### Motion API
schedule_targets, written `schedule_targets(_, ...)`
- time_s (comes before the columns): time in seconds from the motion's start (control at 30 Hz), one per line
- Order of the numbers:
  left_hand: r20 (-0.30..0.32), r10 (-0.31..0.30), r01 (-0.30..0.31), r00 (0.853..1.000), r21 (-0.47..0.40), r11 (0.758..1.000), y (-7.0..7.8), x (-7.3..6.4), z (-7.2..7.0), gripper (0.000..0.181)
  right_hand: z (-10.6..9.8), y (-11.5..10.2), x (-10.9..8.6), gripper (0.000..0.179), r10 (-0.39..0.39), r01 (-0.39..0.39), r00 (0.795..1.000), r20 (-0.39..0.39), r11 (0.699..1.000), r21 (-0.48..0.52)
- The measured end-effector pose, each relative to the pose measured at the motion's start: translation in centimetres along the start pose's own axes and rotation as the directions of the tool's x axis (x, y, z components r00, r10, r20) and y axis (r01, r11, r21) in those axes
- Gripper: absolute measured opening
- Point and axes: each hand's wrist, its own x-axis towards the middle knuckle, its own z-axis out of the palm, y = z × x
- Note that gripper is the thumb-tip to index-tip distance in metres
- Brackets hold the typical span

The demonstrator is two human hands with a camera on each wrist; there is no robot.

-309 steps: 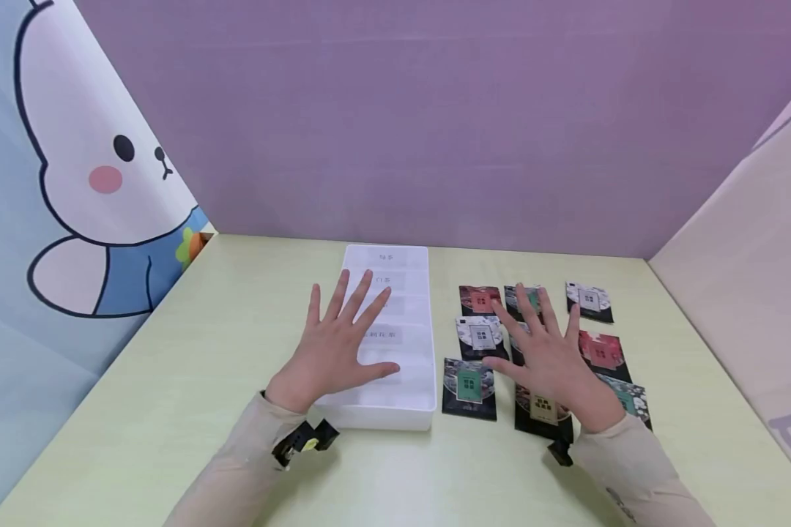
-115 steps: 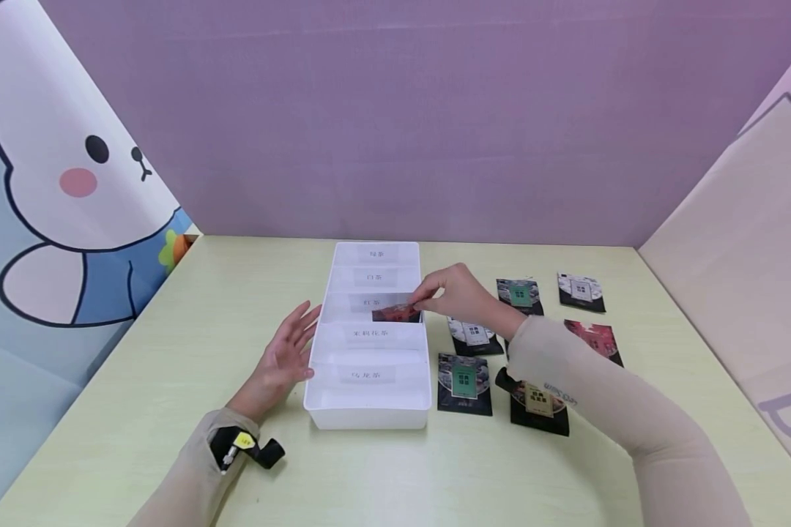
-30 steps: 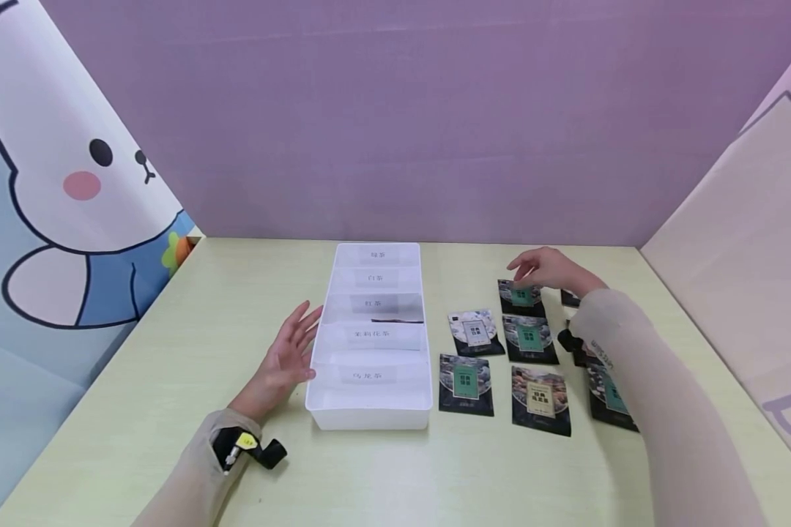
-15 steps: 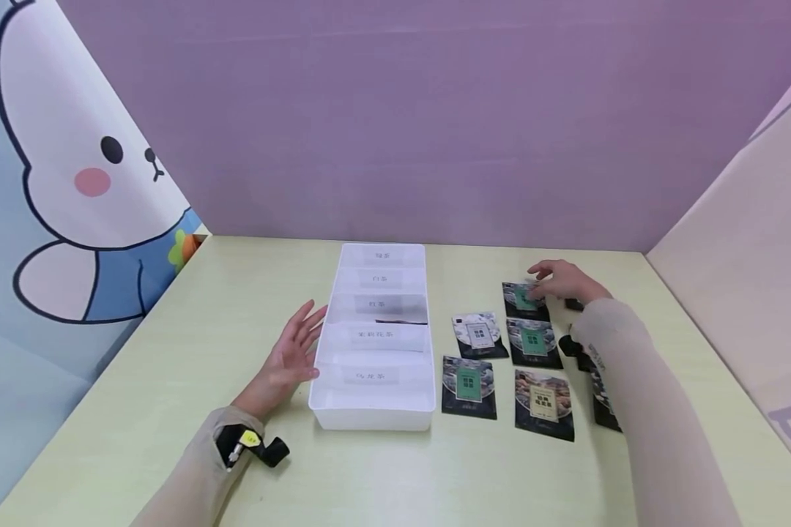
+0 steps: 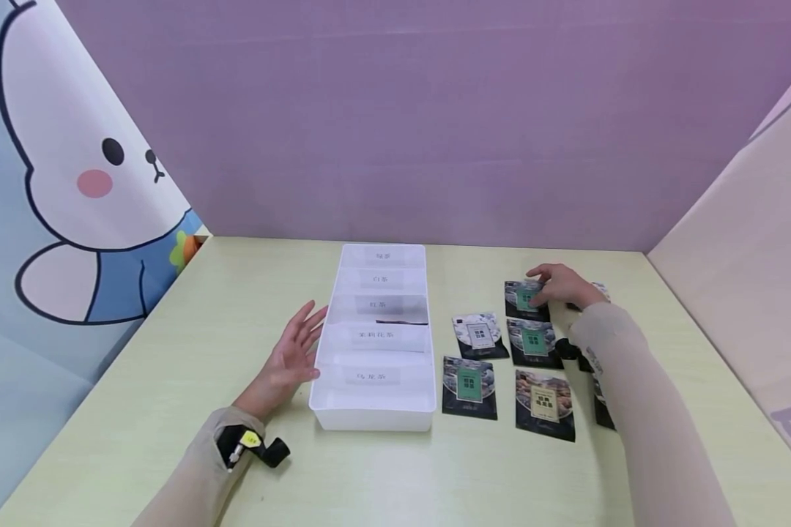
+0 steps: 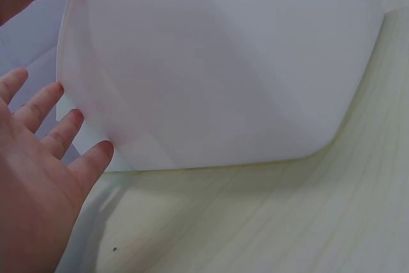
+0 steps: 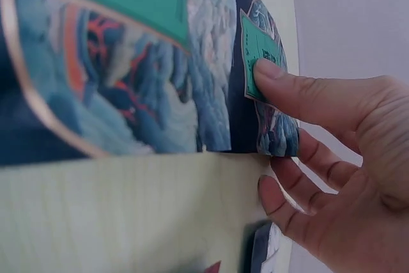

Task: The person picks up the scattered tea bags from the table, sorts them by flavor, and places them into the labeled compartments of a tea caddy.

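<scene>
Pinching the far green packet (image 5: 521, 298), the right hand (image 5: 562, 285) has its thumb on the label and fingers behind the edge, at the far end of the packets right of the white box (image 5: 374, 419). The left hand (image 5: 286, 366), well apart from the other, has its fingers spread loosely against the box's left side. Between box and right arm (image 5: 639, 410), a white packet (image 5: 480, 336), two more green packets (image 5: 469, 388) and a tan-labelled packet (image 5: 544, 405) lie on the table (image 5: 369, 479), while a dark edge (image 5: 402, 322) shows in the box's middle compartment.
</scene>
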Motion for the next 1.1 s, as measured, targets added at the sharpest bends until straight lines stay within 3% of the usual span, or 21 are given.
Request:
schedule_targets(0.17,-0.002,-0.002,0.002,1.0,0.002,1.0,0.0,0.0,0.0,0.104,0.1,0.3,0.0,0.075,0.014,-0.014,1.0,-0.003,0.998,0.057)
schedule_targets(0.37,0.002,-0.001,0.001,1.0,-0.006,1.0,-0.1,0.0,0.0,0.104,-0.1,0.4,-0.3,0.068,0.005,-0.004,1.0,-0.004,0.995,0.102)
schedule_targets(0.77,0.006,0.001,-0.001,1.0,-0.019,1.0,-0.3,0.1,-0.1,0.104,-0.6,-0.1,-0.6,0.05,-0.013,0.03,0.992,-0.126,0.99,0.137)
schedule_targets(1.1,-0.001,-0.007,0.007,1.0,-0.012,1.0,-0.3,0.1,-0.1,0.105,-1.0,-0.4,-0.5,0.04,0.016,0.035,0.985,-0.17,0.955,0.293)
